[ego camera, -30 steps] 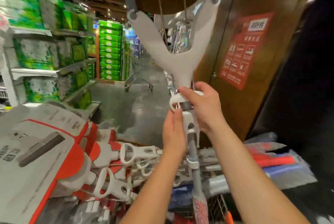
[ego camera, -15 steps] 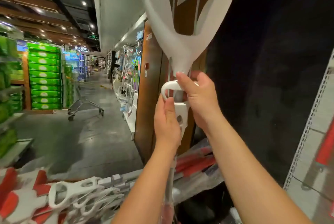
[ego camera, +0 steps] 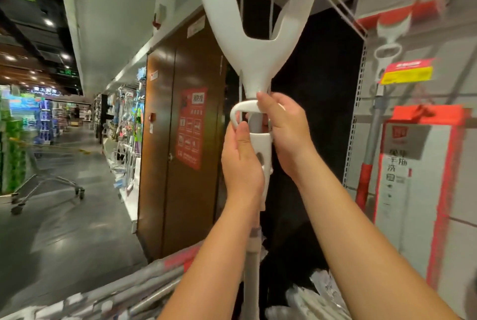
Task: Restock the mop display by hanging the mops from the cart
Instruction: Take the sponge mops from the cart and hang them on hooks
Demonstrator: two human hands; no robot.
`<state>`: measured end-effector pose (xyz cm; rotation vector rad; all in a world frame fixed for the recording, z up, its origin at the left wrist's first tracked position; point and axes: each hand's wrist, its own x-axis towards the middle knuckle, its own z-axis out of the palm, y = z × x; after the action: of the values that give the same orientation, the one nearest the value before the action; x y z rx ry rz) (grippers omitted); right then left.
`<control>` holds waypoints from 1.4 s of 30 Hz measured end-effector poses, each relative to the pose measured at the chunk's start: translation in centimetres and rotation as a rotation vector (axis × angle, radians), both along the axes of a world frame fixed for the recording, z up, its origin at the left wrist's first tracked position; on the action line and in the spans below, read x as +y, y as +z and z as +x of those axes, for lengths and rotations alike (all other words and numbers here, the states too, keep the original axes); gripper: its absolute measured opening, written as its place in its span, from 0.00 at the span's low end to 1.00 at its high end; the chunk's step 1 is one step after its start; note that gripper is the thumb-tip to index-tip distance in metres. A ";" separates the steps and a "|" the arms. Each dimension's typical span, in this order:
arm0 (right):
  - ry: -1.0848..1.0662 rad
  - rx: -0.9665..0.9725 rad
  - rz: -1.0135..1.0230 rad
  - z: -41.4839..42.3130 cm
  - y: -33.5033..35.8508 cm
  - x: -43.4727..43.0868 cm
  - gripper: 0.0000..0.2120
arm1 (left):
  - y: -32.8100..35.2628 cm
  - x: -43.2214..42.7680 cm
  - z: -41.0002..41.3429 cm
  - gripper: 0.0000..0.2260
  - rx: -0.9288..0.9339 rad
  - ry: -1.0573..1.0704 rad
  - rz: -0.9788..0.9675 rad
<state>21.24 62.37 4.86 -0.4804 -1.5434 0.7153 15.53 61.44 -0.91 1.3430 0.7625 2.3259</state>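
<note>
Held mop (ego camera: 254,61): upright at centre frame, off the shelf and clear of the display. Its white Y-shaped yoke runs to the upper edge, where the head is cut off by the frame. The pole (ego camera: 251,281) drops to the lower edge.

Left grip (ego camera: 241,162): centre frame, fingers wrapped round the white collar (ego camera: 263,144) on the pole. The thumb points up and touches the lower left of the white loop (ego camera: 238,112).

Right grip (ego camera: 286,133): just right of and slightly above the left one, fingers curled round the pole directly under the yoke. The forefinger lies over the top of the loop. Both grips are closed on the mop – neither is spread.

Other mops (ego camera: 144,291): lying flat across the lower left of the frame, poles grey, wrappers red and white. More wrapped stock shows at lower centre-right; detail there is blurred.

Display, right of frame:
- One hung mop (ego camera: 387,51) with a white handle loop, a grey pole and a red section lower down.
- A wire hook (ego camera: 346,15) projecting at the upper right, bare along its visible length.
- A red-and-yellow tag (ego camera: 406,71) beside the hung mop.
- A red-edged card (ego camera: 418,177) with printed characters.

Behind the held mop – a brown door (ego camera: 160,164) bearing a red notice (ego camera: 189,128). A trolley (ego camera: 49,185) stands in the aisle at the left.
</note>
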 end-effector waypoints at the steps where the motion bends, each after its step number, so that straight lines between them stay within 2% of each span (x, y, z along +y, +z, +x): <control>1: -0.004 -0.005 0.007 1.1 -0.4 0.0 0.13 | 0.0 -0.1 1.1 0.12 -0.008 -0.018 -0.002; 4: 0.012 -0.007 -0.015 4.3 -3.1 -0.3 0.10 | 0.1 -0.5 4.1 0.16 -0.046 -0.083 -0.008; 9: -0.013 -0.040 -0.019 7.9 -7.0 -1.2 0.11 | 0.5 -1.7 7.7 0.08 -0.083 -0.129 -0.033; 12: -0.091 -0.014 0.020 9.2 -7.2 -1.6 0.12 | 0.6 -2.0 9.0 0.08 -0.075 -0.124 -0.061; 16: -0.144 0.074 0.025 9.8 -6.9 -2.4 0.12 | 1.3 -2.3 9.7 0.09 0.011 -0.070 -0.110; 20: -0.204 0.201 -0.003 9.4 -6.5 -2.6 0.13 | 1.7 -2.3 9.1 0.15 0.150 -0.234 -0.152; 22: -0.233 0.234 -0.020 9.1 -6.3 -2.5 0.15 | 1.1 -2.1 8.6 0.13 0.203 -0.280 -0.128; 28: -0.355 0.289 -0.046 7.6 -5.7 -1.7 0.16 | -0.9 -1.7 7.4 0.09 0.087 -0.393 -0.099; 42: -0.475 0.255 -0.034 -0.1 -1.4 2.1 0.17 | 3.0 3.8 0.7 0.12 -0.165 -0.616 -0.091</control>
<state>21.15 64.43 3.49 -0.7217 -1.1207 0.4141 16.27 65.24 2.06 1.1259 0.3312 1.8540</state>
